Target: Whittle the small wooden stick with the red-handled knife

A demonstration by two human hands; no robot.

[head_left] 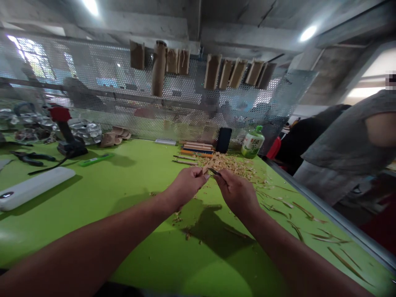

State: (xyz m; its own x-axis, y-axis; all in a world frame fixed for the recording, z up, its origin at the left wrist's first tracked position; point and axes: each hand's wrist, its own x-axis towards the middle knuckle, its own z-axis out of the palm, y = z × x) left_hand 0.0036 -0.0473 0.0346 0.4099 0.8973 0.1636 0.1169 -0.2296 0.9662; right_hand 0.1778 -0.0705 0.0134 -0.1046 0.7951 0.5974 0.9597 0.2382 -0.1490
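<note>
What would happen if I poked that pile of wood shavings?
The shavings pile would probably scatter, since it is loose thin bits on the smooth green table. They look very light, so a puff might move them. Thin slivers likely snap.

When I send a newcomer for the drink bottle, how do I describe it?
Follow the green table to its far right corner, by the perforated screen. The bottle stands beside a black slab; only it has a green cap and pale label.
</note>
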